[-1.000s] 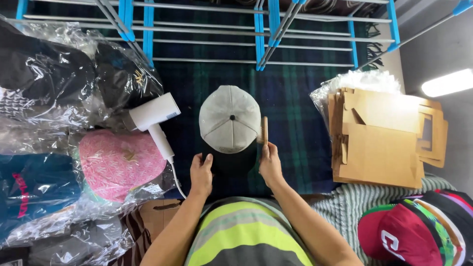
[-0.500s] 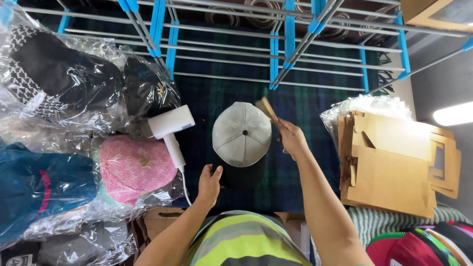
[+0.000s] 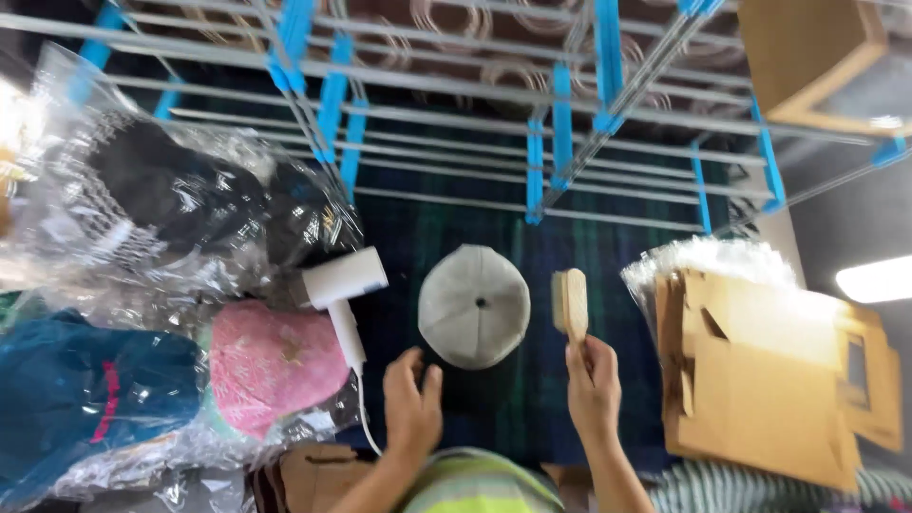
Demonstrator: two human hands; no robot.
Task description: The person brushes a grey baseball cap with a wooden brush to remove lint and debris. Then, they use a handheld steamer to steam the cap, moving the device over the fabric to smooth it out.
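A light grey cap (image 3: 474, 305) lies crown up on a dark green and blue plaid cloth (image 3: 627, 380). My right hand (image 3: 594, 385) holds a wooden brush (image 3: 571, 303) by its handle, upright, just right of the cap. My left hand (image 3: 411, 408) rests on the cloth at the cap's near left edge, fingers apart, holding nothing. A white hair dryer (image 3: 340, 290) lies left of the cap, its cord running toward me.
Caps in clear plastic bags are piled at left: a pink one (image 3: 275, 366), a blue one (image 3: 81, 399), dark ones (image 3: 180, 204). Folded cardboard (image 3: 769, 380) lies at right. A grey and blue wire rack (image 3: 560, 123) stands beyond the cloth.
My right hand has pulled the brush back from above the cap's far right edge to the cloth beside it. My left hand has stayed near the cap's brim. The view shifted upward.
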